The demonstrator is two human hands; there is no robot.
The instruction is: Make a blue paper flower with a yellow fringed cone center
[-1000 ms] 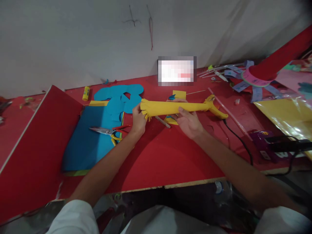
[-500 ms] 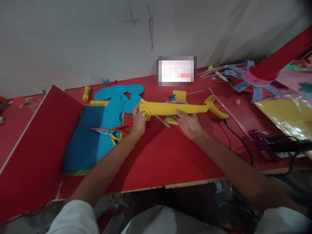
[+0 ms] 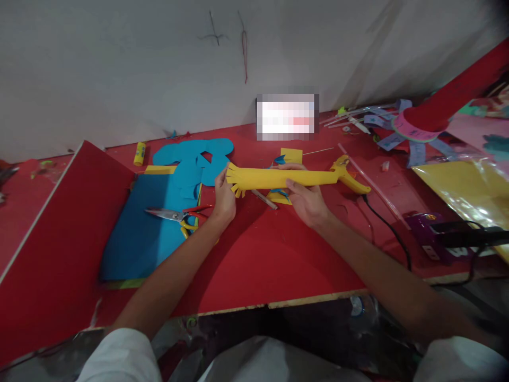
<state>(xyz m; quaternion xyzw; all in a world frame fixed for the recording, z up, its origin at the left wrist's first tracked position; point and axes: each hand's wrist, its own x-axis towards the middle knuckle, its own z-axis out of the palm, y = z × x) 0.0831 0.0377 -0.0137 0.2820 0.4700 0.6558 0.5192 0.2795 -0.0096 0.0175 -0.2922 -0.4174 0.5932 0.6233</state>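
A rolled yellow paper tube (image 3: 262, 179) with a fringed left end lies level between my hands above the red table (image 3: 254, 265). My left hand (image 3: 225, 197) is closed at the fringed end, fingers against the cut strips. Round the tube's middle, my right hand (image 3: 308, 199) grips with the thumb in front and fingers behind. Just past the tube's right end rests a yellow glue gun (image 3: 353, 183) with a black cord. Red-and-yellow scissors (image 3: 175, 215) lie on blue paper (image 3: 135, 233) left of my left hand. Blue cut-out paper shapes (image 3: 186, 164) lie behind it.
A yellow glue stick (image 3: 139, 154) stands at the back left, near an upright red board (image 3: 59, 233). A blurred-out screen (image 3: 286, 118) leans on the wall. To the right are a purple box (image 3: 429, 239), a clear stick (image 3: 374, 185) and a plastic-wrapped yellow sheet (image 3: 461, 191).
Both hands keep their hold on the yellow paper tube, almost unmoved. The whole view has shifted very slightly.
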